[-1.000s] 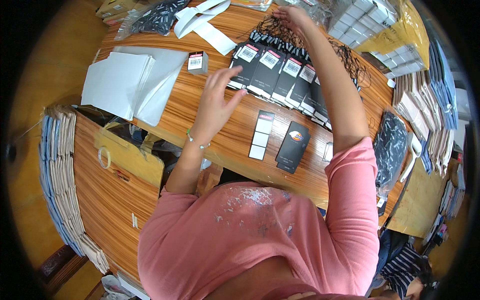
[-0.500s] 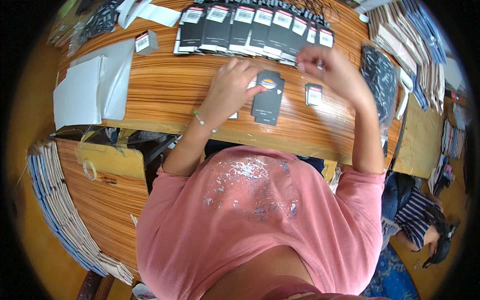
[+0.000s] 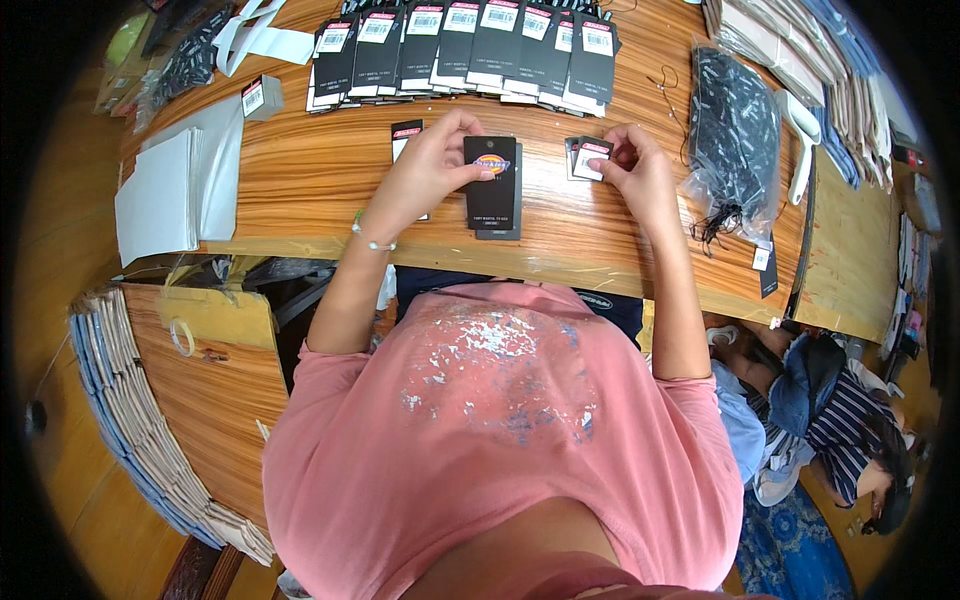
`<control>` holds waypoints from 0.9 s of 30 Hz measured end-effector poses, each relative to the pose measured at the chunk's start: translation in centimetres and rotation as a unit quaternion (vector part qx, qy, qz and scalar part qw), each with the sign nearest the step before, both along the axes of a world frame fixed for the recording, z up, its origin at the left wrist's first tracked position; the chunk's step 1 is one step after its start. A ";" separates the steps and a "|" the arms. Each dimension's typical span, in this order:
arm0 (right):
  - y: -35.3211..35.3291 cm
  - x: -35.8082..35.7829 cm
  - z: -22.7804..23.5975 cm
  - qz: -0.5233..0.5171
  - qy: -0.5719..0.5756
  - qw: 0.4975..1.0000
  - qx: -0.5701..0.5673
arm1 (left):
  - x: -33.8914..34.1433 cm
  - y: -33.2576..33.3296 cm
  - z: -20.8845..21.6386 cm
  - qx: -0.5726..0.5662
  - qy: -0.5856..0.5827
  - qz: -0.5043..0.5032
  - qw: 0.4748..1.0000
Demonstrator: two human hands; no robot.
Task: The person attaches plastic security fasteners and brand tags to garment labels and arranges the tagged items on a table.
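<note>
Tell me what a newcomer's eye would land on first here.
Probably the pink shirt with its flaking print, filling the lower middle, then the overlapping row of black tags along the top centre of the wooden table. Between them, the left hand holds a logo card, and the right hand grips a small label card.

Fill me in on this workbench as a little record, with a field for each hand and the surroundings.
Left hand: holds black tag, thumb across its front
Right hand: pinches small labelled card
Beyond hands: row of overlapping tags
Left side: white sheets, small box
Right side: clear bag of dark items
Surface: wood-grain table
</note>
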State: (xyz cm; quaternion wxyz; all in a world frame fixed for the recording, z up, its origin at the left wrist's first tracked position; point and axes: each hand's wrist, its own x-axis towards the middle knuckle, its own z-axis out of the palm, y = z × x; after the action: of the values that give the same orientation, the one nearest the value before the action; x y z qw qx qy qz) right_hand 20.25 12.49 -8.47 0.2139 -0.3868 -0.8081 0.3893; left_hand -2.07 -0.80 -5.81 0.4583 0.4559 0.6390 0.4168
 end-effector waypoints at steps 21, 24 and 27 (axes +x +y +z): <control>-4.2 0.0 3.4 0.004 0.174 0.983 -0.051 | 6.8 1.6 0.9 0.077 -0.152 0.054 0.984; -5.0 1.7 3.3 -0.084 0.192 0.976 -0.056 | 7.9 2.2 0.6 0.078 -0.171 0.054 0.981; -4.2 7.8 1.8 -0.204 0.150 0.964 0.078 | 7.5 2.1 0.4 0.081 -0.111 0.061 0.989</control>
State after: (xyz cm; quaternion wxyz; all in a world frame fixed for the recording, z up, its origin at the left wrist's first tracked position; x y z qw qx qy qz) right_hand 28.01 8.27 -6.62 0.4371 -0.4623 -0.6988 0.3269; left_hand 5.48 1.27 -5.43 0.4616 0.4027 0.5754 0.5420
